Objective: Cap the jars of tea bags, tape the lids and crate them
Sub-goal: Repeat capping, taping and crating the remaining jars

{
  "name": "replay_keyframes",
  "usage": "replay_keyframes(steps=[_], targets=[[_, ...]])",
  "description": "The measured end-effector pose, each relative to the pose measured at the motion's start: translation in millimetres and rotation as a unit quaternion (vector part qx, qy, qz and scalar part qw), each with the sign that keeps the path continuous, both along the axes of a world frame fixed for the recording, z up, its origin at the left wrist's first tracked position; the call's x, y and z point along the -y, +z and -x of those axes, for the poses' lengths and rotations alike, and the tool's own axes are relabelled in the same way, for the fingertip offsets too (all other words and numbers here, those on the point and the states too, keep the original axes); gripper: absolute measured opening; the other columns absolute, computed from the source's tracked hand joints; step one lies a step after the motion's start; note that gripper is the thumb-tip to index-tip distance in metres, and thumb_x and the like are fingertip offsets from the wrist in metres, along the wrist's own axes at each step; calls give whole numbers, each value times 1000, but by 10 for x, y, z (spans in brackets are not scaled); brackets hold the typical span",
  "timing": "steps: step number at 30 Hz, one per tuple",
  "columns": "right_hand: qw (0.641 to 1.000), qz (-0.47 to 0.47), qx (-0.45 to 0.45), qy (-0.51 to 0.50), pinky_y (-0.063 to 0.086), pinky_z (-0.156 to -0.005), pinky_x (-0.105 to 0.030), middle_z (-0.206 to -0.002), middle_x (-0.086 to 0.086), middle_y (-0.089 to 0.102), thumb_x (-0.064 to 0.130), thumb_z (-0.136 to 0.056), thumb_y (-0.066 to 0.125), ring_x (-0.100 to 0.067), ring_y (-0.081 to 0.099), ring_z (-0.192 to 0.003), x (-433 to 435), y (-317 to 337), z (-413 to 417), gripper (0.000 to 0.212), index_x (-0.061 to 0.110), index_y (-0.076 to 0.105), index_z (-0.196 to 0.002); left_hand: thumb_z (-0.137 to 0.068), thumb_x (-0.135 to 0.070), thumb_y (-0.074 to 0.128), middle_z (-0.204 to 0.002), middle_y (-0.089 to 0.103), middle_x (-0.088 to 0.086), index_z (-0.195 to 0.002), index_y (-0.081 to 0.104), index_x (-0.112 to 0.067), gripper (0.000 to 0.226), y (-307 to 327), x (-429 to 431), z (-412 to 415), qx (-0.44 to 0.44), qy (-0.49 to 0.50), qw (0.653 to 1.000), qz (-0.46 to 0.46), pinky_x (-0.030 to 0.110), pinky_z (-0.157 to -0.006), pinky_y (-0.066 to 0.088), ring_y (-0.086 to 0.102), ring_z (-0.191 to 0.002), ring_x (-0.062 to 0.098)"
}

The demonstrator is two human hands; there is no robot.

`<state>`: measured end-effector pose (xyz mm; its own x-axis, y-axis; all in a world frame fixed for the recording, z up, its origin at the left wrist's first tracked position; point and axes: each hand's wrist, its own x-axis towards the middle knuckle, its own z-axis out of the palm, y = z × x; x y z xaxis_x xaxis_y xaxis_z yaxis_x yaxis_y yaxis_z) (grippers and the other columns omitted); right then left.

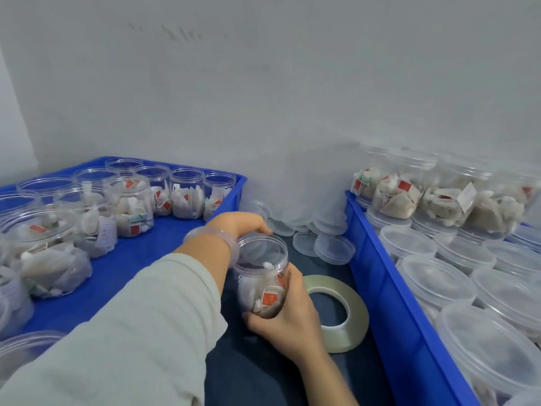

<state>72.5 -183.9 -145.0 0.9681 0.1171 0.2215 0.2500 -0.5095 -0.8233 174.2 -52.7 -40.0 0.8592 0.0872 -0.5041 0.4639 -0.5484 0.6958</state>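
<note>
A clear plastic jar (265,291) of tea bags with red tags stands tilted on the dark table between two crates. My right hand (288,315) grips its body from the near right side. A clear lid (260,250) sits on the jar's mouth. My left hand (238,225), with a pale bracelet at the wrist, curls over the lid's far rim and holds it. A roll of clear tape (348,315) lies flat just right of the jar, touching my right hand.
The blue crate (140,256) on the left holds several uncapped jars of tea bags. On the right, another blue crate (389,303) is packed with capped jars. Several loose clear lids (310,227) lie piled against the white wall behind the jar.
</note>
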Motion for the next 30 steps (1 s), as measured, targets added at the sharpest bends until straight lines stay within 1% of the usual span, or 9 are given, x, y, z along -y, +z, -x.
replay_keyframes(steps=[3,5,10,13,16,18,22,28,30], targets=[[996,-61,31,-58,47,-83,-24,-109,23,51,42,-43,71,-4,53,-103,40,-27,-40,85,46,34,-119,-88,-27,62,-103,56,7,-118,58,-9,35,-229,66,-107,110,-53,980,-160,30,-78,47,56,-97,27],[992,-94,42,-78,46,-93,-34,-114,17,49,37,-42,70,-10,50,-110,69,-38,-63,90,34,36,-125,-88,-23,61,-121,53,11,-125,50,-14,40,-451,123,-143,144,-63,973,-167,37,-92,46,51,-114,30],[993,-79,38,-76,42,-99,-35,-120,16,45,39,-44,69,-9,43,-117,60,-40,-64,99,31,30,-135,-93,-25,51,-114,54,10,-108,51,-20,16,-720,111,-54,269,-9,924,-270,42,-88,46,50,-108,33],[992,-92,22,-84,42,-100,-36,-122,15,46,39,-45,71,-9,44,-118,51,-24,-52,100,31,30,-136,-91,-13,53,-99,59,12,-99,51,-13,9,-664,91,6,378,47,900,-211,36,-71,48,56,-91,30],[990,-107,17,-89,43,-99,-37,-123,13,48,37,-46,73,-11,47,-117,50,0,-46,97,30,32,-134,-93,-6,47,-103,62,12,-107,55,-11,17,-533,103,-9,452,124,866,-174,38,-74,50,58,-93,30],[989,-123,13,-87,45,-97,-39,-123,12,50,34,-48,75,-12,50,-116,52,2,-39,95,31,33,-133,-93,-19,54,-122,56,12,-123,50,-11,31,-514,99,-59,426,63,882,-193,39,-83,48,53,-109,31],[989,-120,15,-79,44,-98,-38,-126,12,50,36,-47,75,-11,49,-118,57,-9,-15,100,33,30,-137,-91,-49,50,-155,14,11,-147,23,-22,68,-812,48,-242,220,-71,949,-215,47,-113,23,16,-141,36],[992,-103,19,-68,41,-102,-38,-132,12,45,40,-47,73,-11,43,-125,56,-38,-41,106,36,24,-140,-85,-26,66,-117,59,9,-108,59,-18,26,-942,175,-186,310,107,944,-26,42,-99,43,53,-114,29],[992,-102,18,-70,42,-101,-38,-131,13,46,40,-46,73,-11,44,-124,61,-37,-54,105,36,25,-140,-79,-29,73,-122,56,1,-117,56,-22,42,-734,224,-81,400,192,887,123,38,-97,45,52,-115,22]])
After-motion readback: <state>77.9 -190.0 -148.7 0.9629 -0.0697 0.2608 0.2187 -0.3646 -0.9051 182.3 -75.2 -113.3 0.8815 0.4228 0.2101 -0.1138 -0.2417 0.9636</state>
